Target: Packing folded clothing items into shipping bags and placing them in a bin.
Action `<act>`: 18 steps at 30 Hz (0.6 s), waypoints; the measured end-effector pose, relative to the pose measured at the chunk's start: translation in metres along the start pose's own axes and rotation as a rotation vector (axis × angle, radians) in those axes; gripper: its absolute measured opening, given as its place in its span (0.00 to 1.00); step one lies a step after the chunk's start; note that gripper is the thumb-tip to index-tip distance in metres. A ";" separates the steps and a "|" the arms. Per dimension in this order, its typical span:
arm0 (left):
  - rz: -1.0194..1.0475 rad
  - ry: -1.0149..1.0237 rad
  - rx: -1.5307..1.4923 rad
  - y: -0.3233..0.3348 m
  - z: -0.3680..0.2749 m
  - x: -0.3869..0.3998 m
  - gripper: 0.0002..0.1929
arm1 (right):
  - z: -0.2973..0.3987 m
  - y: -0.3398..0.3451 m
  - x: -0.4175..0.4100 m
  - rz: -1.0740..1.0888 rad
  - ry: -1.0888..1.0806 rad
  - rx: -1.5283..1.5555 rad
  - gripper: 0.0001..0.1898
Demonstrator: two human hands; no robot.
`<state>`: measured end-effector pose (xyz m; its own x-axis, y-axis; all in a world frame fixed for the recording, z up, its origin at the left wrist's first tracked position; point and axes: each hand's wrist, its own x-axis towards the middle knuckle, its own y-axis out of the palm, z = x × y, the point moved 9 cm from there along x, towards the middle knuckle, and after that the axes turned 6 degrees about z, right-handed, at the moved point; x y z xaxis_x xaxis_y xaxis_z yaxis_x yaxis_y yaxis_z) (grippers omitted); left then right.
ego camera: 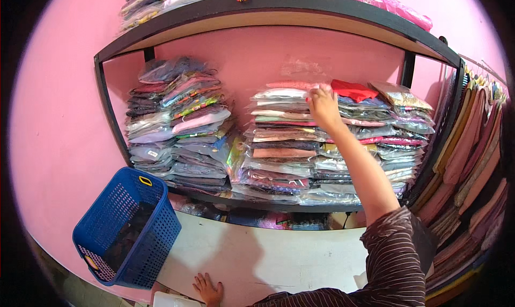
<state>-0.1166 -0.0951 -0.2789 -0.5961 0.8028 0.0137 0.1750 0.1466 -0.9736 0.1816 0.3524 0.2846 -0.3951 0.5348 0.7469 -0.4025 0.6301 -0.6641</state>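
Observation:
My right hand (324, 106) reaches up to the shelf, with its fingers on the right end of a salmon-pink folded garment in clear plastic (287, 85). That packet tops the middle stack of bagged clothes (285, 153), and its loose plastic end (305, 67) stands up behind it, blurred. Just right of my fingers lies a bright red packet (353, 90) on the neighbouring stack. Low in the view, my left hand (209, 289) rests palm down on the white tabletop (297, 258), fingers apart, holding nothing.
A blue perforated plastic basket (161, 230) with dark cloth inside stands at the left. More bagged clothes (197, 142) fill the shelf's left side. The dark shelf frame (281, 7) runs overhead. Garments hang on a rail (470, 138) at the right.

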 end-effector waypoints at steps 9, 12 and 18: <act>-0.019 -0.046 -0.153 0.007 0.017 -0.001 0.42 | 0.069 -0.060 -0.234 0.044 0.029 0.249 0.22; -0.004 -0.046 -0.119 0.009 0.018 0.006 0.41 | 0.101 -0.056 -0.347 0.255 0.032 0.288 0.21; -0.046 0.017 -0.173 0.010 0.019 0.013 0.37 | 0.145 -0.039 -0.560 0.744 0.069 0.500 0.13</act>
<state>-0.1376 -0.0938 -0.2931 -0.5939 0.8021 0.0627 0.2806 0.2795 -0.9182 0.2986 -0.0538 -0.1125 -0.6533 0.7494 0.1078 -0.3811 -0.2024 -0.9021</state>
